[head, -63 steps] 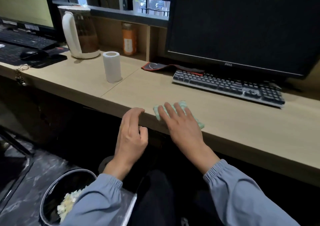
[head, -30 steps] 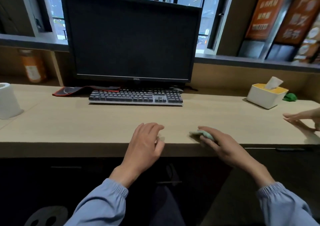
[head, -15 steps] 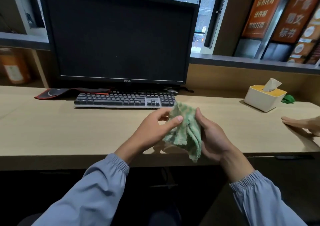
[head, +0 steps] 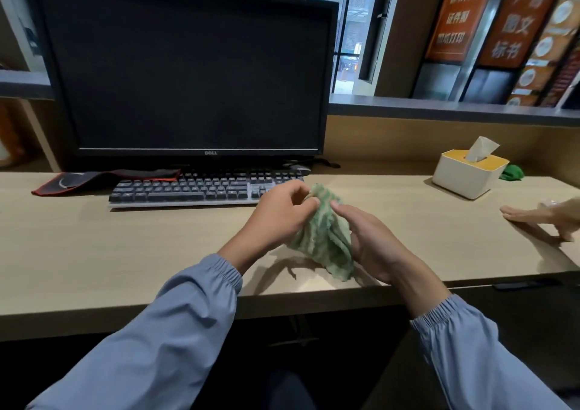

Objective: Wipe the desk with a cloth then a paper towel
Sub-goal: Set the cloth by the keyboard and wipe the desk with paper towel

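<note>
A green patterned cloth [head: 324,240] hangs crumpled between both my hands, lifted just above the light wooden desk [head: 125,246]. My left hand [head: 282,213] pinches its top edge with the fingertips. My right hand [head: 367,240] holds the cloth's right side, thumb pressed on the fabric. The lower corner of the cloth droops toward the desk's front edge. A white tissue box [head: 467,174] with a yellow top and a tissue sticking out stands at the far right of the desk.
A black monitor [head: 188,74] and a dark keyboard [head: 194,190] stand behind my hands. A black and red mouse pad [head: 94,179] lies left of the keyboard. Another person's hand [head: 546,218] rests on the desk at the right edge. A green object [head: 513,172] lies behind the tissue box.
My right hand wiped the cloth rightward along the desk's front, then both hands lifted it off the surface. In the last half second my fingers shifted on the cloth.
</note>
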`<state>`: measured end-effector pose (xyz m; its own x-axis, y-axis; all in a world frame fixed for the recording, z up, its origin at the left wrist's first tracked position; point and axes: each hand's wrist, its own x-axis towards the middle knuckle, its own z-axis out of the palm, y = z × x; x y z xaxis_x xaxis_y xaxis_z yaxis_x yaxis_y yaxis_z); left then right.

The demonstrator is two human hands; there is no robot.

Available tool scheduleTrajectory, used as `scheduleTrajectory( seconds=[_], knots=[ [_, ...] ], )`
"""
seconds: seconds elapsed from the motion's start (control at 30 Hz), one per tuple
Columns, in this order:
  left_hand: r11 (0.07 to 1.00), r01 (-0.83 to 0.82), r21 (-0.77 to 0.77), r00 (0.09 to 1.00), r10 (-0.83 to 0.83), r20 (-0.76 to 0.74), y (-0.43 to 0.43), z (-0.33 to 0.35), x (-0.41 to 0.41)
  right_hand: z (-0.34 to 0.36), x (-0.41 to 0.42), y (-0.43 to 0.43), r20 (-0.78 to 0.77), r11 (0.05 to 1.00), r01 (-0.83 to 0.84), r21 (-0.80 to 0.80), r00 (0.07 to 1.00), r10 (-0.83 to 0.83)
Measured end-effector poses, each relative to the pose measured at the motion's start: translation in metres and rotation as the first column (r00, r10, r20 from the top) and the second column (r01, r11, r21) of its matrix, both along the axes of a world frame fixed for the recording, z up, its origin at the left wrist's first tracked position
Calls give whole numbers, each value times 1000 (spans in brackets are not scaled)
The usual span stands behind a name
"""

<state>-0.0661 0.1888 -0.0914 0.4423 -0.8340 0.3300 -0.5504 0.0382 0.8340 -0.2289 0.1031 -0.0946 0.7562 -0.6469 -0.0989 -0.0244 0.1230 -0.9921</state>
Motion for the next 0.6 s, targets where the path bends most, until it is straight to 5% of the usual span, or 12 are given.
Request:
scheduleTrajectory(
  seconds=[0.13, 0.37, 0.5, 0.6],
  knots=[
    [999, 5, 36, 1000, -5, -3, -20, 15, 4, 5, -8, -20, -183, 971, 92, -221, 974, -134],
    [992, 69, 106, 997, -65, -37, -57, 17, 20, 14, -17, -65, -179, 866, 243, -437, 920, -349],
    [995, 53, 88, 999, -53, -1, -89, 19, 30, 28, -13, -107, -110, 715, 309, -627, 874, -474],
    [1000, 1, 29, 991, -5, 135, -117, 27, 35, 48, -13, -133, -36, 476, 305, -825, 812, -583]
  ],
)
